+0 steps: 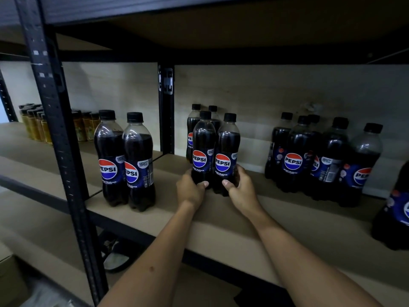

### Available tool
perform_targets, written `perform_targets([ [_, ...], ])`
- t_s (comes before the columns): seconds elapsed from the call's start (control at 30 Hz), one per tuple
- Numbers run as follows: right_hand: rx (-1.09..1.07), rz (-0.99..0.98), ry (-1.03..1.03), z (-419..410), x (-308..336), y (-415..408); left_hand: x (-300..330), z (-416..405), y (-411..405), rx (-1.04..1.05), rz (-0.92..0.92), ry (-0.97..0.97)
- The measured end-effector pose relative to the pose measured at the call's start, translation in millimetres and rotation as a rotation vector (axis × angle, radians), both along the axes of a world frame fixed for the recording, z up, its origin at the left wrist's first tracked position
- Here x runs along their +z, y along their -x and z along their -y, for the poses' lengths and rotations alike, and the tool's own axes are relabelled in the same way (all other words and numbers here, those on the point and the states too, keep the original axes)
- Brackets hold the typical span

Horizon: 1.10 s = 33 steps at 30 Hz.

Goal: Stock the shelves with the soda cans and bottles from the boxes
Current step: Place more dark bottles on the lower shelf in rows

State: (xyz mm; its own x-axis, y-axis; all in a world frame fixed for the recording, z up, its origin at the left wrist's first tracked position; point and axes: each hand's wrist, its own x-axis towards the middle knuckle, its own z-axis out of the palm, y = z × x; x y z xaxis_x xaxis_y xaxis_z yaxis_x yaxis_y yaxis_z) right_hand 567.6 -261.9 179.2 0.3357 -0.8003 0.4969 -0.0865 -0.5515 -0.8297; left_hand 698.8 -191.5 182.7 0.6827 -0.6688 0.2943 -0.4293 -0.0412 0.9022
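Shop stockroom: black metal shelving (55,120) with board shelves (221,209) held grouped Pepsi bottles (309,156) and amber jars (35,125).

At your 12 o'clock, two bottles (214,151) stand on the shelf (221,216); another pair (125,160) at 9, a cluster (321,158) at 3.

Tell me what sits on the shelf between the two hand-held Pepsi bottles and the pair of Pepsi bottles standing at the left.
Nothing: in the head view only bare brown shelf board separates the held bottles from the left pair.
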Motion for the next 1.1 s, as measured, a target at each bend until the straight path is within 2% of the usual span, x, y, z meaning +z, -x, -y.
perform_targets([
  [0.6,-0.001,-0.005,-0.047,-0.7,-2.8,0.0,2.9,-2.7,5.2,0.025,-0.004,-0.021],
  [0.73,-0.006,0.040,-0.156,-10.3,2.7,10.2,5.8,-9.6,13.0,0.112,0.000,-0.051],
  [0.87,-0.165,0.105,-0.295,-16.2,4.9,37.4,5.4,-22.0,28.4,0.194,0.102,-0.022],
  [0.97,-0.262,0.148,-0.309,-19.3,5.4,67.2,5.7,-25.2,52.2,0.070,0.248,-0.049],
  [1.1,-0.424,0.201,-0.299,-17.3,6.0,112.7,4.3,-10.4,89.8,-0.135,0.311,-0.109],
])
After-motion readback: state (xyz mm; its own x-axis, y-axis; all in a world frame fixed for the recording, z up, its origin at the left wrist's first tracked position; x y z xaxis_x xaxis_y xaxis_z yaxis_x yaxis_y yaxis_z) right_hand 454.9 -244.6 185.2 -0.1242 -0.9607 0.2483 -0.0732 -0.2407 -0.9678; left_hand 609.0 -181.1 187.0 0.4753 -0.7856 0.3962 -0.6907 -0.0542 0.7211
